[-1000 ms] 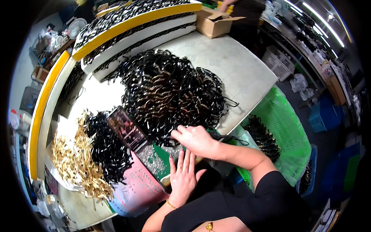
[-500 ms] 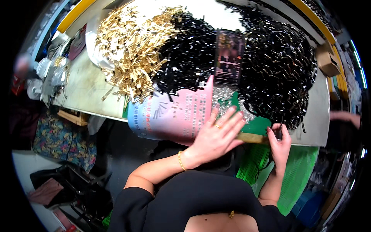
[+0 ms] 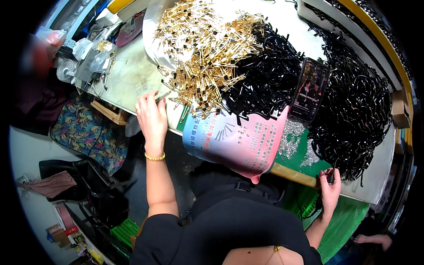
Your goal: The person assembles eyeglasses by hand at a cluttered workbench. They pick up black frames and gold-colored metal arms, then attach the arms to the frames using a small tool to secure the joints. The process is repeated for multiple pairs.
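Observation:
My left hand point(image 3: 152, 115) is at the table's front edge, left of a heap of slim gold metal pieces point(image 3: 198, 57). Its fingers are closed in a pinch on one slim gold metal piece point(image 3: 163, 96). My right hand point(image 3: 330, 190) is at the front edge on the right, below the black heap, closed on a small dark object point(image 3: 329, 173) whose kind I cannot make out. Between my hands lies a pink and blue printed mat point(image 3: 238, 141) that hangs over the edge. Tiny silvery parts point(image 3: 291, 137) are scattered on a green surface point(image 3: 302, 152).
A heap of short black pieces point(image 3: 265, 70) adjoins the gold one. A phone point(image 3: 309, 90) with a lit screen leans between it and a larger black heap point(image 3: 353, 115). A small fan point(image 3: 66, 70) stands far left. A green basket point(image 3: 300, 203) is below the table's edge.
My left hand has moved from the silvery parts leftward to beside the gold heap, and now pinches a gold piece. The right hand stays at the table's edge. The view has shifted.

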The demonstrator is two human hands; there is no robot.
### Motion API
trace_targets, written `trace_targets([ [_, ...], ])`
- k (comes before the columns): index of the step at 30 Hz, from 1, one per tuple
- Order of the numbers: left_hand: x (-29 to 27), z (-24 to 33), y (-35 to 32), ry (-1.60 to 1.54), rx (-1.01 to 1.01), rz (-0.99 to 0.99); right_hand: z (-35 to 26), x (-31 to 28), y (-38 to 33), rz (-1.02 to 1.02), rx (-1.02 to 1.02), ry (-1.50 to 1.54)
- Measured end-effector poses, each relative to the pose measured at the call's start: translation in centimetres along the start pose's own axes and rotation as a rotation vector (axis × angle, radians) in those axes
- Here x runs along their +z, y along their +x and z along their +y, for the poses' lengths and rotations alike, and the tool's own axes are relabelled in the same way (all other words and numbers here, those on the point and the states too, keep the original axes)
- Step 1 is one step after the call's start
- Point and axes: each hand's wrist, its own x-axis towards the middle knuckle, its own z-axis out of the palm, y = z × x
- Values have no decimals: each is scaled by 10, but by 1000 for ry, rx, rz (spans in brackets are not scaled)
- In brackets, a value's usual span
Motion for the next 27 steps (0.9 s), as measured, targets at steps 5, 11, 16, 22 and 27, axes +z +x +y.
trace_targets([
  [5,18,-29,23,-105,24,-194,4,0,-5,62,21,-81],
  [11,-1,5,0,-638,-352,-234,-3,1,-17,209,-79,-293],
  [16,4,32,-6,-1240,-405,-539,2,5,-12,247,-101,-373],
  [22,53,35,-1,-1268,-162,-478,0,5,-15,246,-71,-156],
  [27,46,82,19,-1229,-291,-424,2,10,-13,229,-119,-300],
])
